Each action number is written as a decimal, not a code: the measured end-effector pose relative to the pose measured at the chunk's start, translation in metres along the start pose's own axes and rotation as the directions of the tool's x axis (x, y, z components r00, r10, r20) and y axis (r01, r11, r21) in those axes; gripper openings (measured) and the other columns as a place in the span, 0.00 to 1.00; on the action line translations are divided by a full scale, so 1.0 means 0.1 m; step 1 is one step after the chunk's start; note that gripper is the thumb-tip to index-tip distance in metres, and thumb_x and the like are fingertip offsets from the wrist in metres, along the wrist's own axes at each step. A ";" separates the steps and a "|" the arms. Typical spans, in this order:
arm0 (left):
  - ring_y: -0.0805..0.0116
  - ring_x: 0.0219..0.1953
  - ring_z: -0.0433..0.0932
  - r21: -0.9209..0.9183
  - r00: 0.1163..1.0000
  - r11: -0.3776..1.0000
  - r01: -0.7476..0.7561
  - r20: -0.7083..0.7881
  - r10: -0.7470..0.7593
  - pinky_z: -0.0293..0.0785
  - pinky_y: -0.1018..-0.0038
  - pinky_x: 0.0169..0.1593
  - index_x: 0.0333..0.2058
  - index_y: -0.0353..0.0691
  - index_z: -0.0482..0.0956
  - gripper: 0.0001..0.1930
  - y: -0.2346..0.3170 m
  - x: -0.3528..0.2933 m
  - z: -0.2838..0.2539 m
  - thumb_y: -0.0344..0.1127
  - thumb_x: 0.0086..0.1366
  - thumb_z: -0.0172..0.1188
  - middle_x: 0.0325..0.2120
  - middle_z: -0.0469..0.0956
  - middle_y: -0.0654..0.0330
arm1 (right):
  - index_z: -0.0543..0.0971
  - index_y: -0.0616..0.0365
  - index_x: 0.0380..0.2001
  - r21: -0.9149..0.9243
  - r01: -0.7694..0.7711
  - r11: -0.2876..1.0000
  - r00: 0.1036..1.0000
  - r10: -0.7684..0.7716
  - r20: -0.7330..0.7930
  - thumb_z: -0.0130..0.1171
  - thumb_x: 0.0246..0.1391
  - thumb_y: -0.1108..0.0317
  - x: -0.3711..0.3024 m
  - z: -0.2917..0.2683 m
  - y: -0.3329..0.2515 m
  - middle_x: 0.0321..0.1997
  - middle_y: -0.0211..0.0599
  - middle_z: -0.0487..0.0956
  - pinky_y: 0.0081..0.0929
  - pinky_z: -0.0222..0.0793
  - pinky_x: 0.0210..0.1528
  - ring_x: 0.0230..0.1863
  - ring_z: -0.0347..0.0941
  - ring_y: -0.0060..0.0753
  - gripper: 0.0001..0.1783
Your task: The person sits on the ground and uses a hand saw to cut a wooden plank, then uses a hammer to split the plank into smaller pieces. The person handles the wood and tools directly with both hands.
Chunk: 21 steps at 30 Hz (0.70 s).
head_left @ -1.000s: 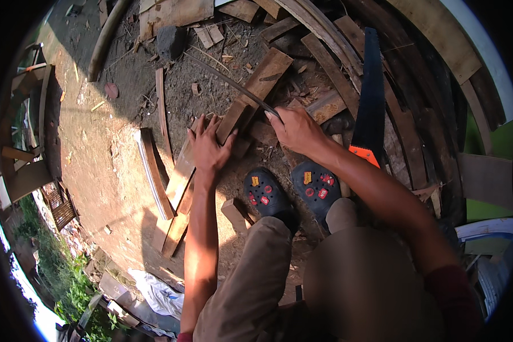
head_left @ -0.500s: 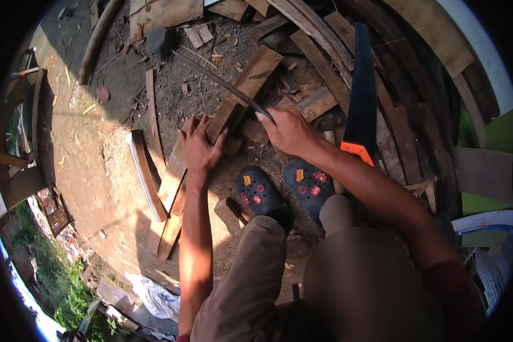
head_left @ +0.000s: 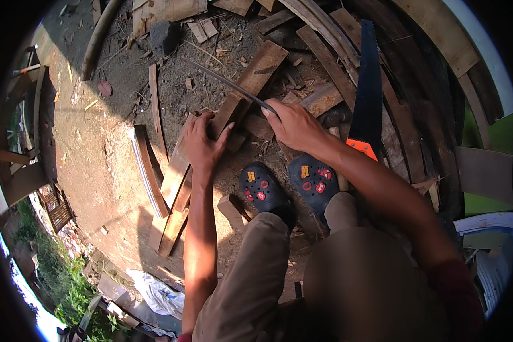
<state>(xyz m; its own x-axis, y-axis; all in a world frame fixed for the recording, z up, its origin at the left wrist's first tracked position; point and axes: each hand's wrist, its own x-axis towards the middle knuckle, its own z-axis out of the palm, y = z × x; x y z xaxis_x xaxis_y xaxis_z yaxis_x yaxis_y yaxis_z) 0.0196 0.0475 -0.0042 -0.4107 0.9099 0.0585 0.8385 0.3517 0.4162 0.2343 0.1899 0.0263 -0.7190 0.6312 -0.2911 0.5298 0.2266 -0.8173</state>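
Observation:
My left hand (head_left: 204, 143) is closed round a short brown wooden block (head_left: 225, 114), its thumb on the near side. That block rests against a longer plank (head_left: 265, 65) lying on the ground. In my right hand (head_left: 296, 126) is a long, thin, dark metal tool (head_left: 222, 80), a bar or a blade seen edge-on. It slants up and left across the wood, crossing the upper end of the block. Whether it touches the wood, I cannot tell. The end of the tool inside my fist is hidden.
A handsaw (head_left: 366, 85) with an orange handle stands right of my right hand, against stacked planks (head_left: 402, 114). Below my left hand lie crossed wooden strips (head_left: 174, 219). A small wooden offcut (head_left: 231, 212) sits by my dark clogs (head_left: 263, 188). A dark stone (head_left: 164, 37) lies farther off.
The whole view has shifted slightly. My right hand still holds the metal tool, which has moved a little relative to the block. My left hand keeps its hold.

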 end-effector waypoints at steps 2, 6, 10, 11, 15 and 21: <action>0.48 0.46 0.77 -0.041 0.998 0.998 -0.039 -0.056 0.036 0.71 0.58 0.54 0.42 0.36 0.79 0.25 0.02 0.01 -0.02 0.50 0.57 0.74 0.40 0.79 0.52 | 0.73 0.63 0.49 0.037 0.086 0.996 0.995 -0.084 -0.062 0.50 0.69 0.64 0.02 0.00 -0.02 0.34 0.62 0.81 0.56 0.74 0.38 0.38 0.78 0.69 0.13; 0.48 0.41 0.76 -0.048 0.999 0.998 -0.030 -0.038 0.028 0.71 0.59 0.47 0.38 0.36 0.77 0.23 0.05 0.03 -0.04 0.48 0.56 0.75 0.35 0.77 0.53 | 0.70 0.61 0.55 0.042 0.245 0.969 0.954 -0.233 -0.188 0.49 0.68 0.65 0.15 0.03 0.01 0.36 0.62 0.81 0.57 0.75 0.38 0.39 0.78 0.69 0.16; 0.47 0.41 0.75 -0.038 0.999 0.999 -0.036 -0.038 0.035 0.71 0.58 0.47 0.37 0.36 0.76 0.23 0.05 0.03 0.00 0.48 0.56 0.74 0.35 0.77 0.52 | 0.71 0.61 0.55 -0.019 0.120 0.993 0.991 -0.121 -0.056 0.50 0.69 0.67 0.21 0.13 0.06 0.31 0.63 0.79 0.56 0.69 0.35 0.35 0.76 0.70 0.15; 0.47 0.41 0.75 -0.045 0.999 0.999 -0.031 -0.027 0.029 0.70 0.58 0.47 0.37 0.36 0.76 0.23 0.05 0.04 0.01 0.48 0.56 0.74 0.35 0.77 0.51 | 0.70 0.61 0.55 -0.026 0.094 0.995 0.995 -0.095 -0.031 0.50 0.68 0.67 0.21 0.13 0.11 0.32 0.63 0.80 0.57 0.71 0.36 0.36 0.77 0.70 0.16; 0.46 0.42 0.75 -0.042 1.000 0.999 -0.022 -0.021 0.021 0.70 0.57 0.48 0.38 0.36 0.76 0.23 0.00 0.02 0.01 0.49 0.56 0.74 0.35 0.76 0.51 | 0.70 0.61 0.55 0.036 0.122 0.992 0.990 -0.118 -0.083 0.50 0.67 0.66 0.16 0.10 0.02 0.35 0.63 0.81 0.58 0.75 0.38 0.39 0.78 0.69 0.17; 0.46 0.42 0.75 -0.015 0.999 0.999 -0.033 -0.025 0.033 0.70 0.57 0.49 0.38 0.35 0.75 0.25 -0.01 0.02 0.02 0.50 0.56 0.74 0.36 0.76 0.50 | 0.70 0.61 0.56 0.012 0.084 0.996 0.996 -0.084 -0.021 0.50 0.67 0.65 0.14 0.07 0.08 0.34 0.63 0.81 0.59 0.74 0.39 0.40 0.78 0.70 0.18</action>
<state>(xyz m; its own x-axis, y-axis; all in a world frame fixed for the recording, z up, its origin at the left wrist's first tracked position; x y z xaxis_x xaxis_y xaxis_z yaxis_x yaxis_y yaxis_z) 0.0187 0.0491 -0.0068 -0.3915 0.9153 0.0945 0.8462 0.3177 0.4278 0.2252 0.1958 0.0119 -0.7512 0.6255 -0.2107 0.4620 0.2703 -0.8447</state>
